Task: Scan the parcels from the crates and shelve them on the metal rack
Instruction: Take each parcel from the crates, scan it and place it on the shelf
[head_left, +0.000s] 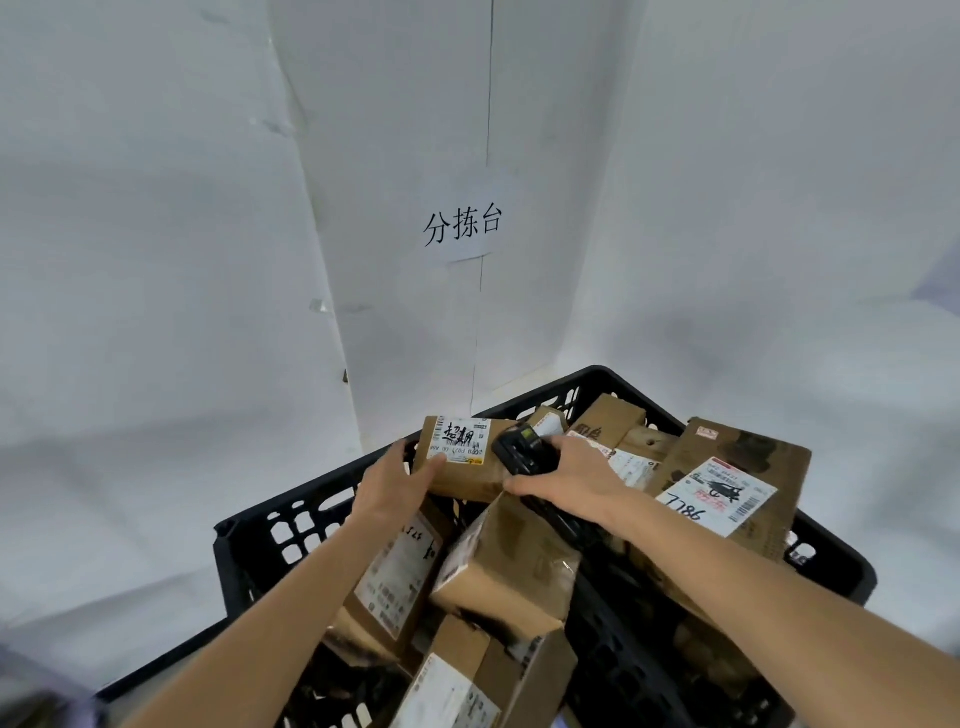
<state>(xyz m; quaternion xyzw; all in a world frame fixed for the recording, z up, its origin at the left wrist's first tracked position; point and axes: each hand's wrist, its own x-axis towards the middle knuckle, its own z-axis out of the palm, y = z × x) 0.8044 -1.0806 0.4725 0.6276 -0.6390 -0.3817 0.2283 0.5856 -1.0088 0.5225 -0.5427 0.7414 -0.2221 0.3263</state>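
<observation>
Cartons fill the near crate (249, 545); farther off, left hand (395, 480) clasps a light-looking, stiff parcel (467, 467) by its left end, right hand (566, 480) gripping the scanner (519, 449).

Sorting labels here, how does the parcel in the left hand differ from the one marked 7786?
The held parcel is gripped by the left hand beside the scanner; the 7786 parcel lies untouched at the crate's right. Its label bears black characters, the other handwritten digits. Both are brown cardboard.

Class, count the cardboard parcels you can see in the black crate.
7, perhaps more hidden beneath: held parcel, two rear boxes, large right box, left upright box, centre box, front box.
</observation>
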